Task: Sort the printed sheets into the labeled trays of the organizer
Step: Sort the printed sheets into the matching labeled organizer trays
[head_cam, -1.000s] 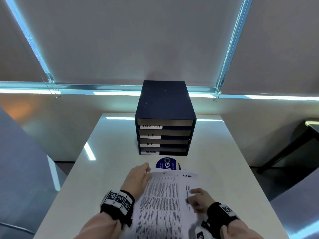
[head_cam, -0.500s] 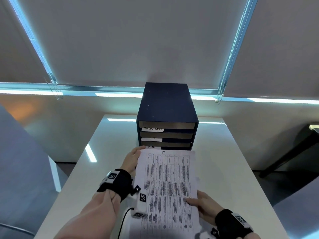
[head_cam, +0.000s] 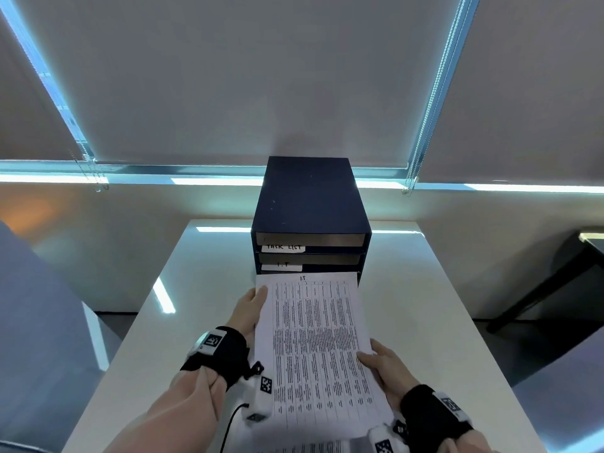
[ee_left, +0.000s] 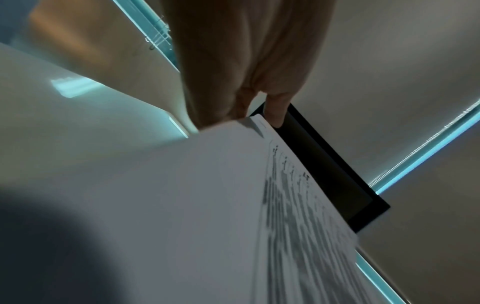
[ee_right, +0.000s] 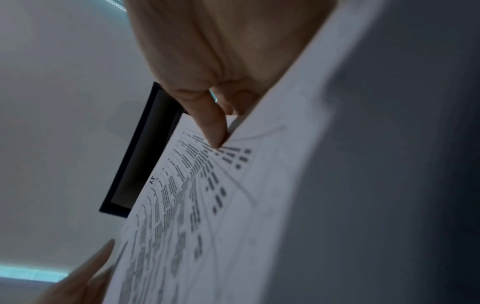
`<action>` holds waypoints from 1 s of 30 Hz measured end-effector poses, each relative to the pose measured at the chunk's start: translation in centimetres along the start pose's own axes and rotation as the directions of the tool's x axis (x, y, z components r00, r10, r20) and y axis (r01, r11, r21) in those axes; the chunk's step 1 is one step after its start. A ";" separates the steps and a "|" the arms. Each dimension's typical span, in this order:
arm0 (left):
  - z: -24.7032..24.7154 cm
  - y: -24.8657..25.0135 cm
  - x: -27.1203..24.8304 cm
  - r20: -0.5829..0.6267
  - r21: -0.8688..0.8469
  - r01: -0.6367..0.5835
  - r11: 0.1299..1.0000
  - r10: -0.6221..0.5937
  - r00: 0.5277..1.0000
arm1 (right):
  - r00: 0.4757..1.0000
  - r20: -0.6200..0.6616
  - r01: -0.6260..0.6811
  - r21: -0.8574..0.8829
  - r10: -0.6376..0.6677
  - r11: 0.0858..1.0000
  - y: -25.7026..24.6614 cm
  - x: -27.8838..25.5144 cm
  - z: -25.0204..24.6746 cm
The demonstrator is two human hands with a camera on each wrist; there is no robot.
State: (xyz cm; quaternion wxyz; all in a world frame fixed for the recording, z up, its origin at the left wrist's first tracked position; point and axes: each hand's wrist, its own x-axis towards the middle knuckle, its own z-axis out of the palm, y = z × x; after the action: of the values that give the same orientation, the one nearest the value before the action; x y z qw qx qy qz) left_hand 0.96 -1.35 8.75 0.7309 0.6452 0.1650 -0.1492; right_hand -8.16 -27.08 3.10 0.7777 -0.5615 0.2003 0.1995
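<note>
A dark blue organizer (head_cam: 310, 204) stands at the far end of the white table (head_cam: 425, 305); its upper trays carry the labels "TASK LIST" (head_cam: 283, 247) and "I.T" (head_cam: 282, 265), the lower ones are hidden by paper. I hold a printed sheet headed "I.T" (head_cam: 313, 348) in the air, its far edge just in front of the trays. My left hand (head_cam: 251, 308) pinches its left edge (ee_left: 249, 121). My right hand (head_cam: 382, 364) pinches its right edge, thumb on top (ee_right: 213, 127). More printed sheets (head_cam: 310, 447) lie below at the near edge.
Closed grey roller blinds fill the wall behind the organizer. A dark table (head_cam: 555, 282) stands to the right and a grey chair back (head_cam: 32, 322) to the left. Bare tabletop lies on both sides of the organizer.
I have lifted the "I.T" sheet off the stack with both hands and carried it forward; its far edge now covers the lower trays of the organizer.
</note>
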 end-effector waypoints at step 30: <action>2.9 2.5 9.1 0.048 -0.265 -0.056 0.963 0.071 0.996 | 0.975 -0.209 0.161 0.457 -0.070 0.875 -12.9 15.1 5.1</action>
State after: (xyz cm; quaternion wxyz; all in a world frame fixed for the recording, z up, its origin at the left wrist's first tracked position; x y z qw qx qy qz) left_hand 10.35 -3.98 7.37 0.8189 0.5430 0.1416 -0.1206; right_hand 11.82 -24.66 6.70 0.8791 -0.3827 0.2805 0.0446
